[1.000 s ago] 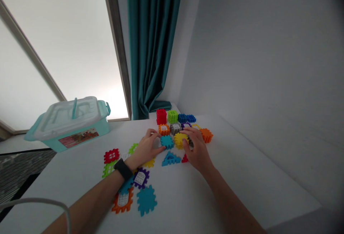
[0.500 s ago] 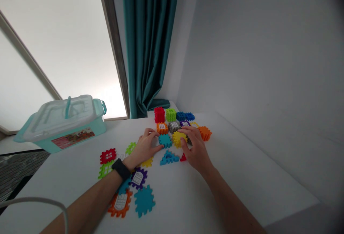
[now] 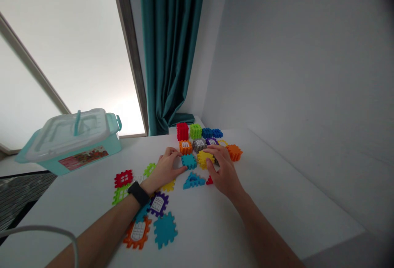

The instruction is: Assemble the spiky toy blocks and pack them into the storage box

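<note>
My left hand (image 3: pixel 166 167), a dark watch on its wrist, has thumb and forefinger about the left side of a stack of light-blue toothed building tiles (image 3: pixel 188 161). Beside it, my right hand (image 3: pixel 224 171) grips a stack of yellow building tiles (image 3: pixel 205 159), thumb in front and fingers over the far edge. Part of a grey stack hides behind the right fingers. In front of the two stacks lie blue triangular pieces (image 3: pixel 193 180) and a red piece (image 3: pixel 209 180), partly covered by the right hand.
Behind stand red (image 3: pixel 182 131), green (image 3: pixel 195 131), orange (image 3: pixel 185 147) and grey (image 3: pixel 199 144) stacks. More orange tiles (image 3: pixel 234 152) sit rightward. Loose tiles, including a light-blue one (image 3: pixel 165 230), lie around the left forearm. A lidded teal box (image 3: pixel 89 153) occupies the back left; a cable (image 3: pixel 40 227) crosses the lower left.
Hardly anything differs. Both hands stay at the light-blue and yellow stacks, with the right fingers shifted very slightly to the left.
</note>
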Available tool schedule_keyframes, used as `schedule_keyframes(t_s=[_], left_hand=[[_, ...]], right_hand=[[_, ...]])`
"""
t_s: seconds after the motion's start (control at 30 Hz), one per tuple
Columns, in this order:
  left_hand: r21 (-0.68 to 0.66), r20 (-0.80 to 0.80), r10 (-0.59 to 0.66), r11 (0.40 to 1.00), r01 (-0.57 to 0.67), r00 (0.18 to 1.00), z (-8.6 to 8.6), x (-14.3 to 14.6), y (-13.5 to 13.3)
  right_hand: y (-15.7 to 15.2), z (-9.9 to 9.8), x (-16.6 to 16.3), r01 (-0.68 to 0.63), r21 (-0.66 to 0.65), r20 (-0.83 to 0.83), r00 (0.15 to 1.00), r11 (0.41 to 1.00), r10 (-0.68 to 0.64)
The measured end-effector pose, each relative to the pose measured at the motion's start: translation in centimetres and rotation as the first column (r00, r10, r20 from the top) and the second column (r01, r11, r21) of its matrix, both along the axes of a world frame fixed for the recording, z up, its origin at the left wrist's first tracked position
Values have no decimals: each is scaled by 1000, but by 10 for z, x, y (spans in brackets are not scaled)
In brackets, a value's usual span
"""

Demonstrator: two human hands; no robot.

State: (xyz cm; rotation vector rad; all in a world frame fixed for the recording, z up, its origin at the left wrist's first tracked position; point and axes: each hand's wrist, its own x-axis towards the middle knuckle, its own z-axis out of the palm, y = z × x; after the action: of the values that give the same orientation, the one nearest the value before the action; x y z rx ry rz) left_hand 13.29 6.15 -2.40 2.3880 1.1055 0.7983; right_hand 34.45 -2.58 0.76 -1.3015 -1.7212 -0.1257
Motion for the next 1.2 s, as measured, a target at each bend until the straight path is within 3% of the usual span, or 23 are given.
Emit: schedule_keyframes(t_s=[0.43, 0.8, 1.2], left_hand=[[-30, 8, -25, 999, 25, 1000, 4, -1, 0], [-54, 19, -80, 995, 81, 997, 21, -13, -3], [37, -219, -50, 997, 60, 974, 44, -69, -24]], right_hand=[[0, -1, 0, -35, -31, 11, 999, 999, 35], [-3, -7, -12, -91, -56, 28, 995, 994, 93], [-7, -12, -40, -200, -143, 117, 969, 969, 218]])
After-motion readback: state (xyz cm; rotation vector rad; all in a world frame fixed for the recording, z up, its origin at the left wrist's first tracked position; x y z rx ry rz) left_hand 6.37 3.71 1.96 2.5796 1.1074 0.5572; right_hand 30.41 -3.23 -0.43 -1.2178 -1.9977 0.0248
